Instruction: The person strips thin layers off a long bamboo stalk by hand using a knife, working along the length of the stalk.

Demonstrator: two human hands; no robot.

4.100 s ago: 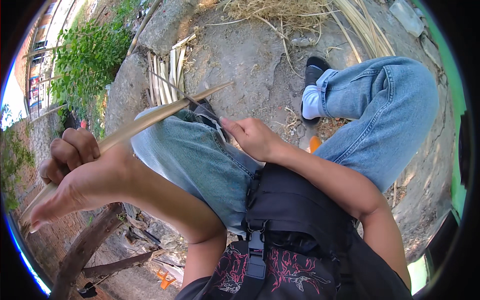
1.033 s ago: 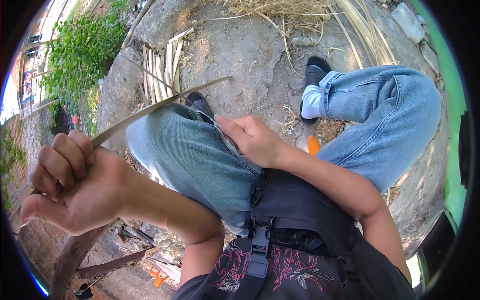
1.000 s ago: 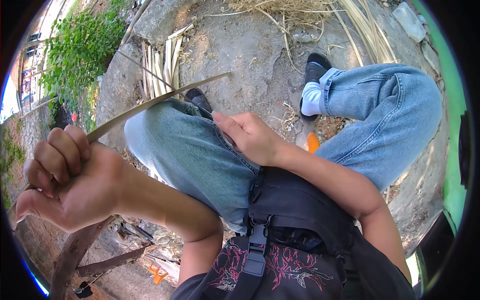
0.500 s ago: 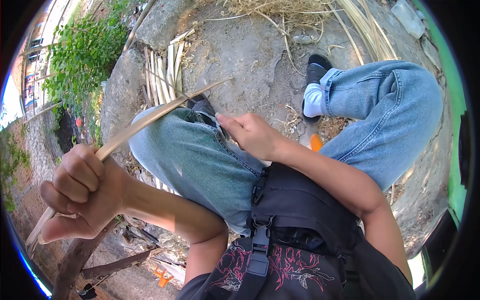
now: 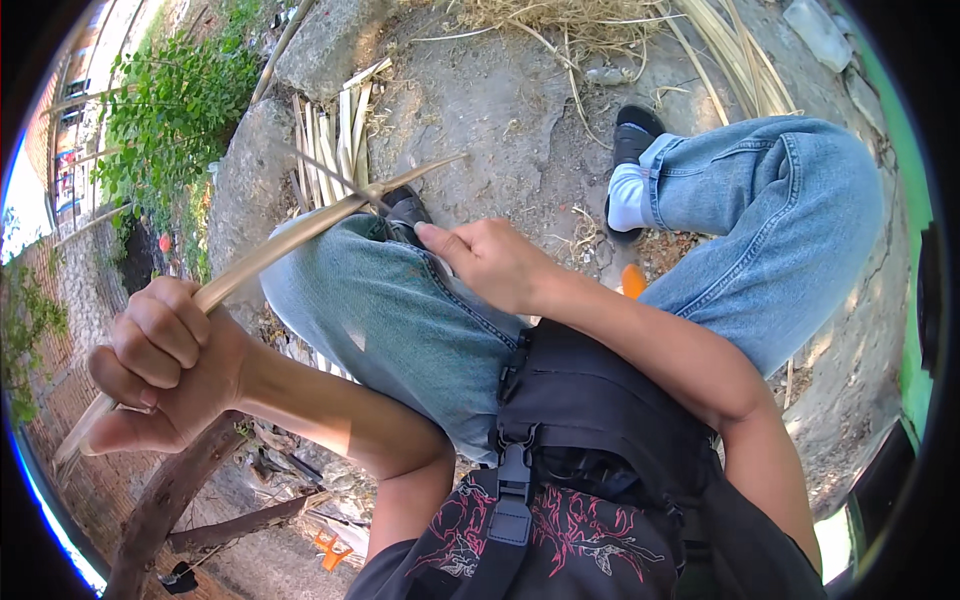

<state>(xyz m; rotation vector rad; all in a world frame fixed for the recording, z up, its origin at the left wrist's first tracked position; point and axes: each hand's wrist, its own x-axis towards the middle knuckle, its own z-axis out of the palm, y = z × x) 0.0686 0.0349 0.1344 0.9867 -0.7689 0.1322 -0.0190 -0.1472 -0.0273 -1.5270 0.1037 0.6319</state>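
Observation:
My left hand [image 5: 165, 370] is closed in a fist around a long pale bamboo strip [image 5: 300, 225]. The strip runs from below that fist, up and to the right across my left knee [image 5: 350, 290], and ends in a thin tip near the ground. My right hand [image 5: 490, 262] lies on the same knee with its fingers curled, just beside where the strip crosses; whether it grips anything is hidden. A thin dark sliver [image 5: 320, 170] branches off the strip toward the upper left.
I sit in blue jeans with a black shoe [image 5: 632, 135] and white sock on dirt. A bundle of cut bamboo strips [image 5: 330, 130] lies ahead, dry straw [image 5: 600, 20] further off. Green bushes [image 5: 170, 100] and a brick wall are at left, a rusty metal frame [image 5: 170, 500] below.
My left fist has slid a little along the strip and dropped slightly, changing the strip's tilt. My right hand has stayed on the knee.

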